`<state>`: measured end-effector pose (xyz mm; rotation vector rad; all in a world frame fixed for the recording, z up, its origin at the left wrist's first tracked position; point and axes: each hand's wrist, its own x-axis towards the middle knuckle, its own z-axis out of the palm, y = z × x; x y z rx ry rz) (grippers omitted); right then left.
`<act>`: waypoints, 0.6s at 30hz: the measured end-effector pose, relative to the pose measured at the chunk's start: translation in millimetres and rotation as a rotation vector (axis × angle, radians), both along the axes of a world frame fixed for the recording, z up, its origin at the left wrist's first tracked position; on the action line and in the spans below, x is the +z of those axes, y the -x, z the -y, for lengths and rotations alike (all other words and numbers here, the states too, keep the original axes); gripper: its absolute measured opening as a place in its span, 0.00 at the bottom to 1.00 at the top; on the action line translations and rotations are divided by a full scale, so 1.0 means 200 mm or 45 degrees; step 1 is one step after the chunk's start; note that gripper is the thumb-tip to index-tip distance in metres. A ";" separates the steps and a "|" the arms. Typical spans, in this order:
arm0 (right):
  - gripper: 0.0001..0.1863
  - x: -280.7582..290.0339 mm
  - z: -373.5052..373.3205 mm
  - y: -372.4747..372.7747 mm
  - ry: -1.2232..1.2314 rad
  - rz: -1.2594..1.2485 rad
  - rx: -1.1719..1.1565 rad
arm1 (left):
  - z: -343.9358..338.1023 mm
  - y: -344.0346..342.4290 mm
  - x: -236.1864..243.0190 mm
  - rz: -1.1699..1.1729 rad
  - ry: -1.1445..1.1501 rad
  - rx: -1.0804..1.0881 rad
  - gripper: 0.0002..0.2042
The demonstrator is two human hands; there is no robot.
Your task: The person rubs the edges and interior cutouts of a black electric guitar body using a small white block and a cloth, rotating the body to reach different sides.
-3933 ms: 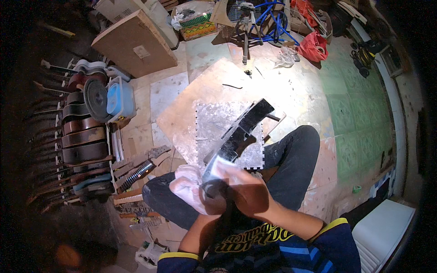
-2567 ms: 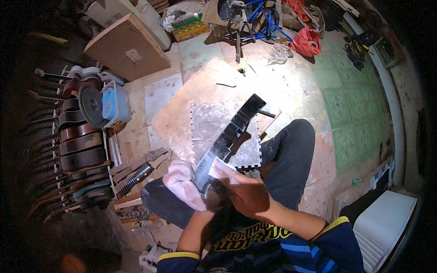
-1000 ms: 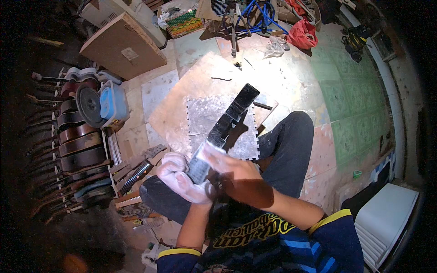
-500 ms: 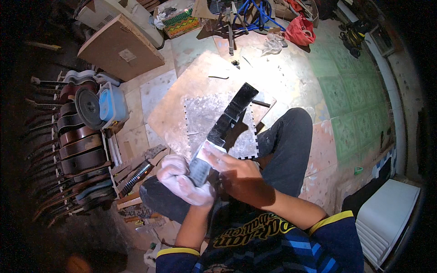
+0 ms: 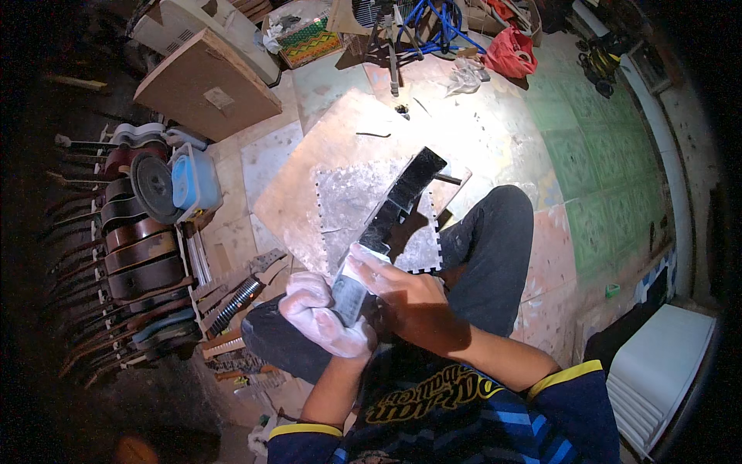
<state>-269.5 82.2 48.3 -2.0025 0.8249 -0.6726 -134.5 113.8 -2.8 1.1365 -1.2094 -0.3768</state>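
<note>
A long, black block-like piece (image 5: 410, 184) slants up and away from my lap, its near end grey with dust. My left hand (image 5: 318, 315), whitened by dust or a thin glove, is closed around that near end. Across the piece, just beyond the left hand, lies a small white sheet (image 5: 372, 254). My right hand (image 5: 410, 300) presses the sheet onto the top surface with its fingers together. The exact kind of the black piece cannot be told. Both hands hide parts of it.
Beneath lie a grey foam mat (image 5: 340, 201) and a tan board (image 5: 290, 193). Several guitar bodies (image 5: 139, 259) stand in a rack at left, beside a clear tub (image 5: 202, 185). A red bag (image 5: 510, 52) and blue hose (image 5: 433, 27) lie at the back.
Both hands and the black piece have shifted slightly right and down in the picture. The grip and the white sheet's place under my right fingers look nearly the same.
</note>
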 end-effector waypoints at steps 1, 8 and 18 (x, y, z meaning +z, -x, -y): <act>0.32 0.01 0.02 -0.01 0.034 0.031 0.009 | 0.00 0.00 0.00 0.006 0.001 -0.004 0.32; 0.33 -0.03 0.11 0.00 -0.106 -0.072 0.067 | 0.02 0.02 -0.01 0.000 0.010 -0.006 0.32; 0.29 -0.03 -0.10 0.02 -0.202 0.438 0.267 | -0.07 0.00 0.02 -0.002 -0.013 0.055 0.32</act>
